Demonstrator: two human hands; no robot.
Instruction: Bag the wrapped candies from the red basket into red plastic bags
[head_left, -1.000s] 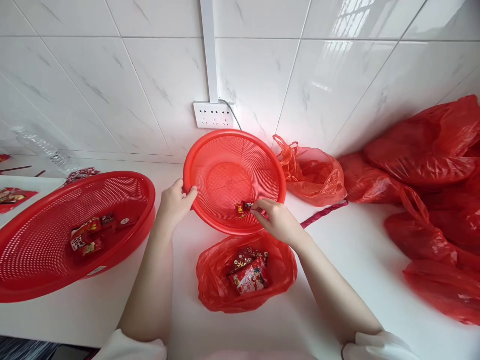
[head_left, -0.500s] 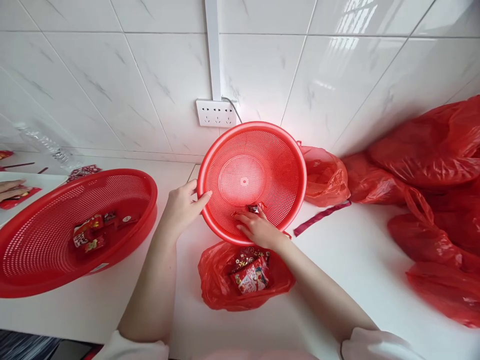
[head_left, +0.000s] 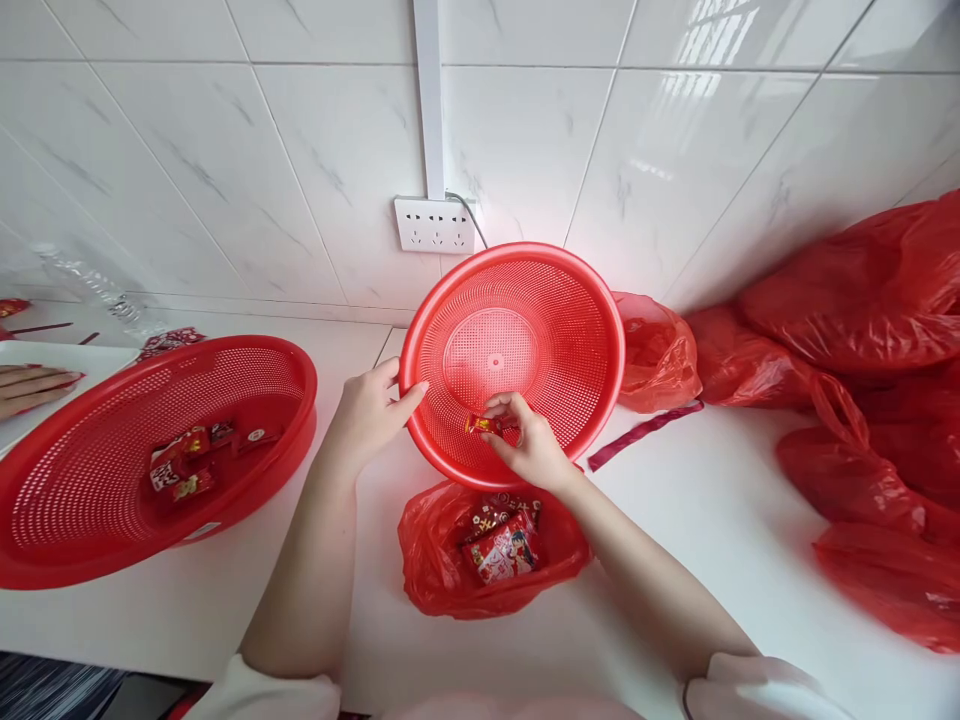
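My left hand (head_left: 375,412) grips the left rim of a red plastic colander (head_left: 491,350), thumb inside and fingers outside. The colander is tipped towards me. Inside it, near the lower wall, my right hand (head_left: 525,440) has its fingers curled round a small wrapped candy (head_left: 480,424), red and gold; whether it holds more than one is hidden by the fingers. Just below the colander stands an open red plastic bag (head_left: 431,570) with red printed packets (head_left: 504,552) in it.
A second red colander (head_left: 300,400) with several small wrapped snacks (head_left: 187,458) stands at left. Another person's hand (head_left: 34,388) rests over a white tray (head_left: 97,358). Full red bags (head_left: 855,300) are piled at right, near a dark red ribbon (head_left: 645,435). A power socket (head_left: 435,226) is on the wall.
My right hand has risen from the colander's lower wall and its fingers have closed round a candy. The colander has shifted slightly right. The other person's hand has moved a little.
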